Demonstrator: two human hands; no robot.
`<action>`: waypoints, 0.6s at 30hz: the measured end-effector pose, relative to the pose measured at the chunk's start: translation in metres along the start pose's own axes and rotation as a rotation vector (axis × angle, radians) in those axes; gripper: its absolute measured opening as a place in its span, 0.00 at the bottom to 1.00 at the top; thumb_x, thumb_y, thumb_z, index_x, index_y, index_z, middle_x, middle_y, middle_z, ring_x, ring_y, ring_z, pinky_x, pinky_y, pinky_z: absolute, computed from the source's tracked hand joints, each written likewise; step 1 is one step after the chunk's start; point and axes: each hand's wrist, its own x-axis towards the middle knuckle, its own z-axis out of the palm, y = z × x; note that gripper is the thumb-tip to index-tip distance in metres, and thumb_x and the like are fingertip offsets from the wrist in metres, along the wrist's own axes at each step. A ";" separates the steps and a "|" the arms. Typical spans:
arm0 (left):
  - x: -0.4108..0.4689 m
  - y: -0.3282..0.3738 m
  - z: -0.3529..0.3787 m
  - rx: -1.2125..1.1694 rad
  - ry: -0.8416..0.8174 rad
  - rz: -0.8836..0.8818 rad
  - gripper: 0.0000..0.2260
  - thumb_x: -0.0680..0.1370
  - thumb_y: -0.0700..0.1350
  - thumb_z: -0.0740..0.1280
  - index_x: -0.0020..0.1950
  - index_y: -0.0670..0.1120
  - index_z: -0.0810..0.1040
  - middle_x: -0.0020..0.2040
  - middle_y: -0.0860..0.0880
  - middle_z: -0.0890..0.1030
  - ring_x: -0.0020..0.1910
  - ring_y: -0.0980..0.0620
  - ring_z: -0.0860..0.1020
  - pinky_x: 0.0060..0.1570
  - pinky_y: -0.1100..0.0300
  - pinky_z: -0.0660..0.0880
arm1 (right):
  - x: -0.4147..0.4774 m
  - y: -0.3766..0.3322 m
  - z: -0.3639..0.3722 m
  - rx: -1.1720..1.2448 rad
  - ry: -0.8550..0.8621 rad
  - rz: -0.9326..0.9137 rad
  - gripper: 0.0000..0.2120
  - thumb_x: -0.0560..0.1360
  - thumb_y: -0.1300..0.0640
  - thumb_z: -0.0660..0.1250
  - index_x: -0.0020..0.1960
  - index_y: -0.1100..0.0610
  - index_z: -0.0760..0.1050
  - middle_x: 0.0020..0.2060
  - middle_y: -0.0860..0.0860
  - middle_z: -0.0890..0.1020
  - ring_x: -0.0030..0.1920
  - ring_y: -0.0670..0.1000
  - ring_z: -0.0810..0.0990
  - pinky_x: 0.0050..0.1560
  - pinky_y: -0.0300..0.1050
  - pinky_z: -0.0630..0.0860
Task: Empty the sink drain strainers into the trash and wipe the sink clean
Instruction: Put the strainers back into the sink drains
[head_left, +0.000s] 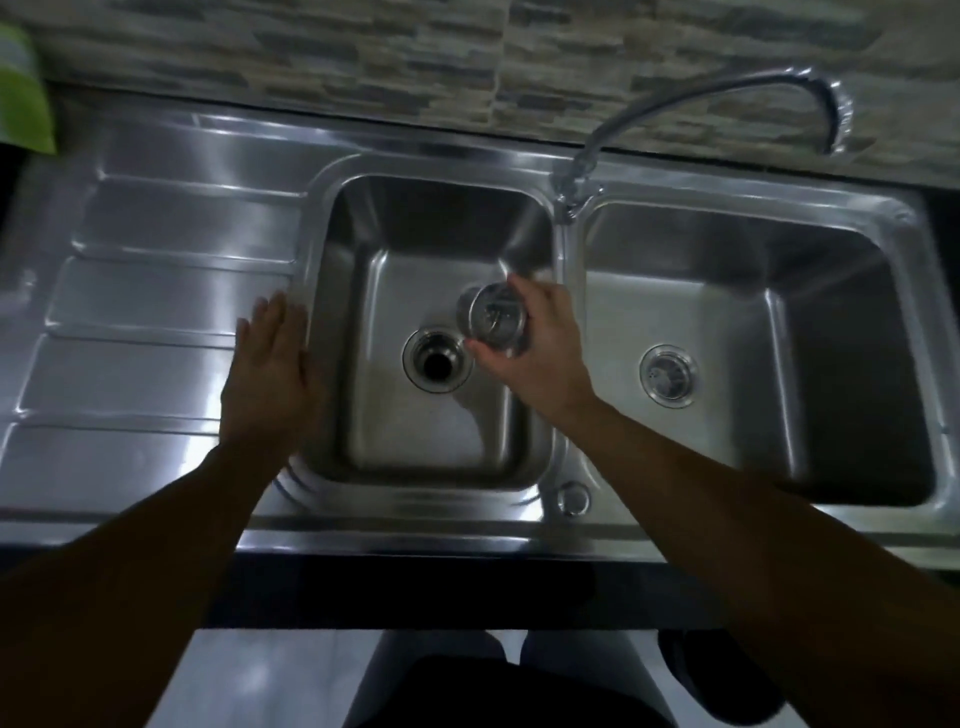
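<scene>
The right hand (540, 353) grips a metal strainer (493, 319), held over the left basin (363, 249) just right of its open drain (438, 365). Blur hides whether anything lies in the strainer. The left hand (270, 369) lies flat, fingers straight, on the drainboard (156, 291) at that basin's left rim. A second strainer (668, 375) sits in the right basin (831, 291).

The drainboard (156, 312) lies left of the left basin (363, 415). The right basin (779, 389) holds a strainer (668, 375). The faucet (576, 176) stands behind, between them.
</scene>
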 end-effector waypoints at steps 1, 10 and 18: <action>-0.002 -0.007 0.004 -0.009 -0.003 0.007 0.25 0.83 0.46 0.51 0.79 0.37 0.64 0.80 0.36 0.61 0.81 0.38 0.56 0.80 0.42 0.51 | 0.001 0.002 0.013 -0.006 -0.038 0.021 0.43 0.65 0.47 0.81 0.74 0.53 0.67 0.65 0.52 0.67 0.63 0.45 0.70 0.68 0.32 0.67; -0.004 -0.034 0.024 -0.014 0.127 0.152 0.26 0.87 0.50 0.47 0.79 0.35 0.63 0.80 0.37 0.61 0.81 0.41 0.57 0.81 0.46 0.51 | 0.022 0.050 0.117 -0.188 -0.172 0.165 0.43 0.62 0.48 0.80 0.73 0.55 0.67 0.63 0.51 0.69 0.63 0.50 0.71 0.67 0.38 0.66; -0.002 -0.035 0.026 -0.007 0.137 0.145 0.24 0.84 0.44 0.52 0.78 0.35 0.65 0.79 0.36 0.63 0.81 0.41 0.57 0.81 0.46 0.53 | 0.028 0.071 0.151 -0.288 -0.212 0.139 0.38 0.64 0.48 0.79 0.71 0.52 0.70 0.67 0.48 0.73 0.66 0.52 0.69 0.69 0.45 0.67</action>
